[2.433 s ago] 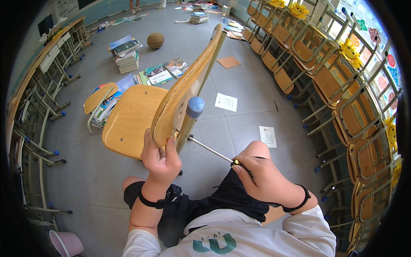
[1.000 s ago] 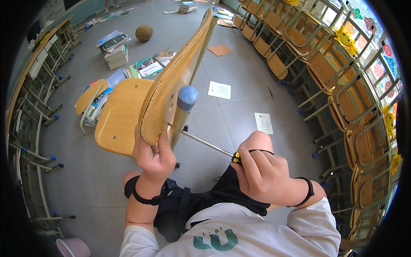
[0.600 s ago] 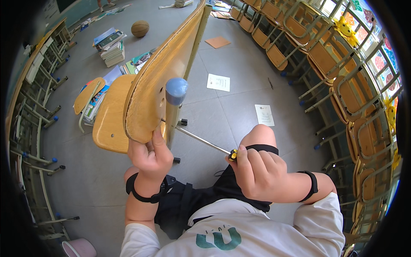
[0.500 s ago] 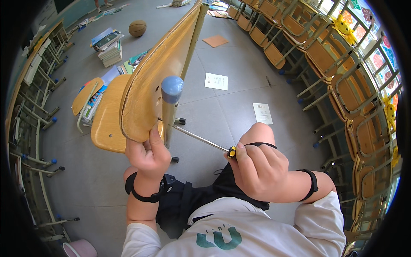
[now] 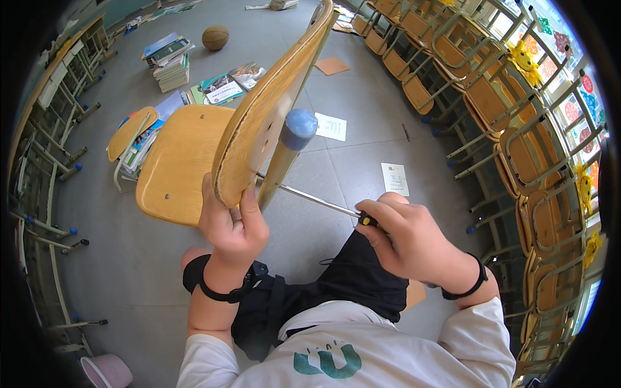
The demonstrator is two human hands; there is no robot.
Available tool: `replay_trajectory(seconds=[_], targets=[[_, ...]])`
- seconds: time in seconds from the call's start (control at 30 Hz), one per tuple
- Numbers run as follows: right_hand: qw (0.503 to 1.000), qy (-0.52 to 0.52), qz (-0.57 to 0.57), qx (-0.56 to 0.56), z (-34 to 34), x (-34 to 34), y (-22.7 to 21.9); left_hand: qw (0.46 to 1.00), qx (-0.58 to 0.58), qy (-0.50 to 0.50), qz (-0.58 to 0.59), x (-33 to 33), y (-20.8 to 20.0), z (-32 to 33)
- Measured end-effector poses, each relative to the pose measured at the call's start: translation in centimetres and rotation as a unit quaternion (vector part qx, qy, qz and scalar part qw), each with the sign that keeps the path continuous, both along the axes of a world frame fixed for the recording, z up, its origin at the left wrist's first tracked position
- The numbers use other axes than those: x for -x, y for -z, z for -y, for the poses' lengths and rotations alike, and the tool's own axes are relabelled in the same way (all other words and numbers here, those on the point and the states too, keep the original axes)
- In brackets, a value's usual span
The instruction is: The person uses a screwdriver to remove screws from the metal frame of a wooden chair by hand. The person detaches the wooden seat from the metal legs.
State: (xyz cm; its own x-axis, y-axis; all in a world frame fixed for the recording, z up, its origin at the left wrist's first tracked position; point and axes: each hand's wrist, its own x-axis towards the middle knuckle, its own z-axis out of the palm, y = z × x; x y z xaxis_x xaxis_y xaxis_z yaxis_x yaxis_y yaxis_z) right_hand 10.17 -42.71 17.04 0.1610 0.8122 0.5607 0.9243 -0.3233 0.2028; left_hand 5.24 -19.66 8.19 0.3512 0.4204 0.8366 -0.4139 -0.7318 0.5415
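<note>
My left hand (image 5: 233, 223) pinches the lower edge of a curved wooden chair backrest (image 5: 255, 123), thumb on one face and fingers on the other. My right hand (image 5: 414, 239) is closed around the black and yellow handle of a screwdriver (image 5: 320, 199). Its long metal shaft runs left past the chair's metal tube (image 5: 279, 173) towards the backrest; the tip is hidden. A blue plastic cap (image 5: 299, 129) covers the tube's end. Small holes show in the backrest's face. The wooden chair seat (image 5: 184, 161) lies beyond my left hand.
Stacked wooden chairs (image 5: 488, 97) line the right side, desks (image 5: 48, 123) the left. Book piles (image 5: 171, 71), a basketball (image 5: 215, 37), a small chair back (image 5: 132, 132) and paper sheets (image 5: 394, 179) lie on the grey floor. A pink bucket (image 5: 113, 372) stands at lower left.
The backrest and tube have shifted right and tilted in view, showing more of the seat. My right hand has turned around the screwdriver handle and moved slightly right.
</note>
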Motion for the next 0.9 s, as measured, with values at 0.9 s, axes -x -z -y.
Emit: replay_trajectory(seconds=[0.9], targets=[[0.834, 0.025, -0.551, 0.007, 0.5, -0.2, -0.7, 0.999, -0.007, 0.016, 0.044, -0.5, -0.3, 0.1]])
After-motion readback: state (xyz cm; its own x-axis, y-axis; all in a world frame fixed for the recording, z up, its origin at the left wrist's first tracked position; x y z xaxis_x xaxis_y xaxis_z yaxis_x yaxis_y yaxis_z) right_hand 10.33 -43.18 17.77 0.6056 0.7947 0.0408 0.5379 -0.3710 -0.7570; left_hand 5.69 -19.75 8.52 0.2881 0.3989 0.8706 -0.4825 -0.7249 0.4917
